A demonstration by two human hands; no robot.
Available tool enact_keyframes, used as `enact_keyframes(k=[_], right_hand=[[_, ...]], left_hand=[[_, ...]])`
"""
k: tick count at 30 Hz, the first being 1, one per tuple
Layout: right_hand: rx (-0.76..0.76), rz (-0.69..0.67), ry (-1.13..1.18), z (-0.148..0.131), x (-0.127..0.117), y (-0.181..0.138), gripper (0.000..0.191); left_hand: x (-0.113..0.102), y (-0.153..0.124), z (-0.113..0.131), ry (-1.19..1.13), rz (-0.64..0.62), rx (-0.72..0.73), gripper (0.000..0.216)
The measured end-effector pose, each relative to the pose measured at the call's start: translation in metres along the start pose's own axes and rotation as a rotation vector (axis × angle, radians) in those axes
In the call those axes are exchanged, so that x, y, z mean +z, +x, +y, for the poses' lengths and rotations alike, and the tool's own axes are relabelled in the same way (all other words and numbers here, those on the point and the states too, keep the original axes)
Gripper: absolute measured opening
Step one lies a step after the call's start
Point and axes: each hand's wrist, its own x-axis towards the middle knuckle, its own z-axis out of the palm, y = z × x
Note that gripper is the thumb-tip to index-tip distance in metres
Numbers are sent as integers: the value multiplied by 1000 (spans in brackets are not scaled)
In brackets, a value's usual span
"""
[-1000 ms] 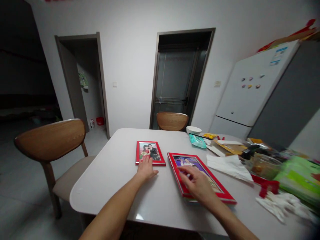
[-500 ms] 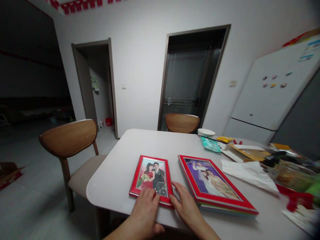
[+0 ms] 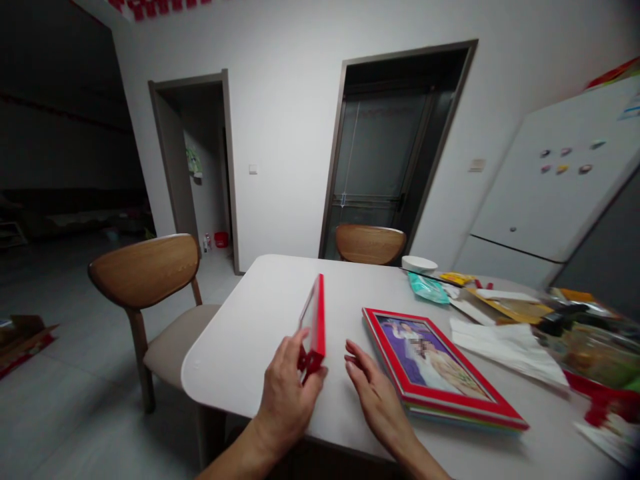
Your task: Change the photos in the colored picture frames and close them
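A small red photo frame (image 3: 321, 323) stands tilted up nearly on edge above the white table (image 3: 235, 333), its picture turned to the left. My left hand (image 3: 287, 380) grips its near end, thumb on the right side and fingers on the picture side. To the right of it, my right hand (image 3: 373, 390) is held apart from the frame, fingers stretched out and nothing in them. Beside that hand lies a larger red photo frame (image 3: 440, 363) with a wedding picture, face up on top of other flat, coloured-edged things.
White paper (image 3: 507, 347), a teal packet (image 3: 429, 288), a white bowl (image 3: 419, 265) and a clear container (image 3: 600, 353) crowd the table's right side. Wooden chairs stand left (image 3: 150, 273) and behind (image 3: 370, 244). A white fridge (image 3: 530, 187) is at right.
The small photo frame was flat on the table under both hands; now it is lifted and turned on edge in my left hand. My right hand has let go of it.
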Motion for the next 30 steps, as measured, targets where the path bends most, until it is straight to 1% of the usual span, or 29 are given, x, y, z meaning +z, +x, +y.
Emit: enact_keyframes(k=[2, 4, 7, 10, 14, 19, 22, 25, 28, 30], right_hand=[[-113, -82, -73, -5, 10, -2, 50], [-198, -159, -186, -5, 18, -4, 48], [-245, -239, -355, 3, 23, -9, 48], [-291, -244, -486, 13, 21, -13, 44], [-341, -211, -593, 21, 16, -16, 36], [-366, -186, -654, 22, 12, -17, 32], [-361, -215, -692, 21, 10, -18, 32], [-359, -254, -718, 18, 8, -18, 31], [-375, -305, -717, 13, 7, -11, 27], [-417, -373, -686, 8, 8, -4, 25]], left_hand=[[-7, 2, -4, -153, 92, -112, 51], [-11, -4, -14, -283, 108, -229, 50], [-11, -19, -35, -365, 61, -353, 49], [-11, -32, -52, -279, -9, -394, 52], [-12, -41, -61, -26, -122, -349, 52], [-7, -51, -66, 165, -225, -244, 56], [-3, -57, -70, 278, -286, -192, 56], [-5, -58, -72, 339, -337, -176, 54], [-9, -50, -68, 341, -382, -175, 56], [-12, -42, -64, 320, -418, -156, 57]])
